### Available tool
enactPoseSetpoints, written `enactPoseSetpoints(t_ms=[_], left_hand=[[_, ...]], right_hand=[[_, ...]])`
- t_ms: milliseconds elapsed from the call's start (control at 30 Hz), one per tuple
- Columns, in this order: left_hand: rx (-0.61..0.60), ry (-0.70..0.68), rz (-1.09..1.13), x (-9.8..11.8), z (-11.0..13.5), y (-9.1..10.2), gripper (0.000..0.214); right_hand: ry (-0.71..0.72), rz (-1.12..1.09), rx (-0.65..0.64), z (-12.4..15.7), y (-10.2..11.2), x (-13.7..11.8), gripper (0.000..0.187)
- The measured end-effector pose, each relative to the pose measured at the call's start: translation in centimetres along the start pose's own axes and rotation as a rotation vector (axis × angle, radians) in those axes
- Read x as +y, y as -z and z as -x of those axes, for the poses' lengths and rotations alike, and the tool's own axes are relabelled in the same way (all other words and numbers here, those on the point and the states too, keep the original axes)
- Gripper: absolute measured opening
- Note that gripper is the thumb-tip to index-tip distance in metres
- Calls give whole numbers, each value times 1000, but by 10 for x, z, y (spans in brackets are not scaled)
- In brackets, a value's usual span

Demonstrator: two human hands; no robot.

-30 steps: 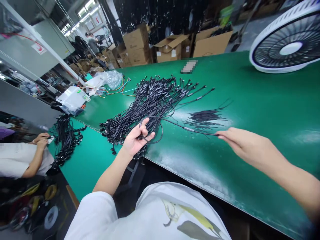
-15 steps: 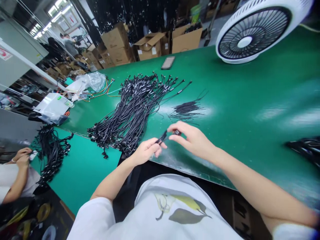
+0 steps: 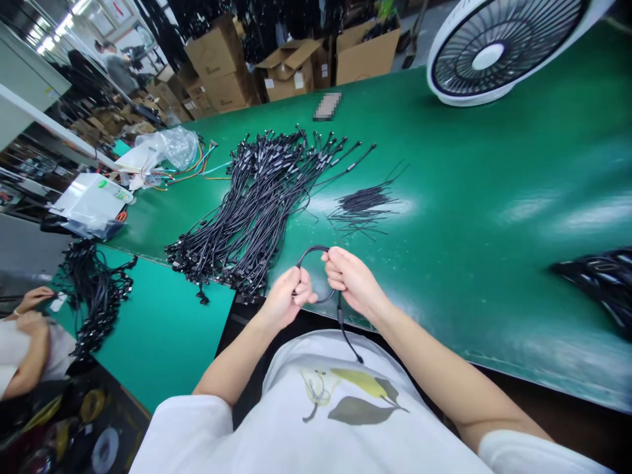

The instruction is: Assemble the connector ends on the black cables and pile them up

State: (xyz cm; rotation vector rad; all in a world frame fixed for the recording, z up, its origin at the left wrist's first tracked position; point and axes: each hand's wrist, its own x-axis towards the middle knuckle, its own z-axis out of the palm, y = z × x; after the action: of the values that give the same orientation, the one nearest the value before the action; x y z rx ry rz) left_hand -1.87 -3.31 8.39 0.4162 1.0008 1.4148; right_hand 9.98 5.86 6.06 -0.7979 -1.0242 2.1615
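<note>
A black cable [image 3: 340,315] is bent into a loop between my two hands, just over the table's front edge. My left hand [image 3: 289,294] is closed round the left side of the loop. On the other side my right hand [image 3: 351,276] pinches the cable, and one end with a small connector dangles below it in front of my shirt. Beyond my hands lies a large heap of similar black cables [image 3: 261,204]. A small bunch of thin black ties [image 3: 365,199] rests on the green table [image 3: 469,217] to the right of that heap.
A white fan [image 3: 486,56] stands at the back right, and a pixelated flat object [image 3: 327,106] lies at the back edge. Bundled black items [image 3: 600,283] sit far right. At left are a white box [image 3: 91,201], more cables [image 3: 93,296] and a co-worker's hands [image 3: 33,309].
The cable has gone from a short folded length between my fingers to an open loop with one end hanging. Both hands are now closed on it, and the view has shifted slightly.
</note>
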Motion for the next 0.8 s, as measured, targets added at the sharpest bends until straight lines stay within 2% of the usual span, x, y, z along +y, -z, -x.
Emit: enactPoseSetpoints(t_ms=[100,200,267,367,433,500,600,700,800], left_hand=[[38,12,150,20,4,4,34],[93,-29,301,41,5,10,29],[129,-96,372,53,6,16,28],[156,-185,399,66,9,24,27],[168,-184,357,69,12,29,27],[184,-176,315,71,16,34,28],[199,-211,288,73,19,41,30],[187,-266,195,69,18,44,28],[135,-300,-72,53,12,37,31]], right_hand=[[-107,148,-146,15,5,20,37],[-112,429,-246,31,15,37,31],[8,648,-192,37,24,39,28],[337,1027,-53,37,43,28,29],[539,1263,-41,35,56,16,30],[659,1460,-56,33,69,4,32],[748,1679,-29,33,84,-10,31],[859,1811,-33,38,83,-19,28],[979,1800,-227,44,61,-27,28]])
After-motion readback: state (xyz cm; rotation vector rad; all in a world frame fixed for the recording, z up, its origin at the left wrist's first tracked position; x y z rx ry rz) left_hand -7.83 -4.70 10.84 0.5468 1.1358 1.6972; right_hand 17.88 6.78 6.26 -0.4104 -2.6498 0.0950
